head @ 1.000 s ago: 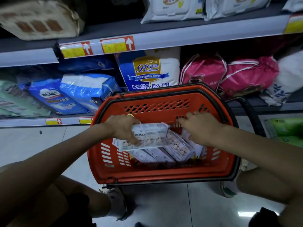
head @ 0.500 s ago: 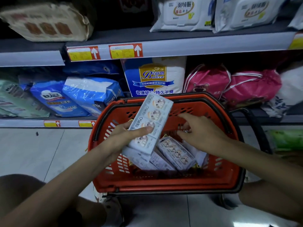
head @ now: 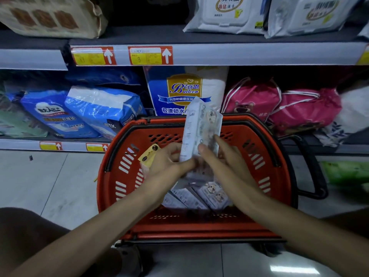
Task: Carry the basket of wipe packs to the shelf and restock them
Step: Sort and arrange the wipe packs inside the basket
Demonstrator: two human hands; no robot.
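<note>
An orange basket (head: 267, 156) with black handles stands on the floor in front of the shelf. Above it both hands hold one long white wipe pack (head: 201, 126) upright, its top reaching past the basket's far rim. My left hand (head: 169, 166) grips its lower left edge. My right hand (head: 223, 162) pinches its right side with thumb and fingers. More white wipe packs (head: 199, 194) lie in the basket's bottom, partly hidden by my arms. A yellow tag (head: 148, 154) shows behind my left hand.
The upper shelf (head: 219, 54) carries large white wipe packs (head: 227, 15) and a beige bundle (head: 50, 15). The lower shelf holds blue diaper packs (head: 99, 108), a Baileen pack (head: 179, 90) and pink bags (head: 279, 104). Grey tiled floor (head: 50, 176) lies left. My knees flank the basket.
The pack my left hand lifted from the basket has risen and turned upright. My right hand has left the basket's contents and now holds the same pack.
</note>
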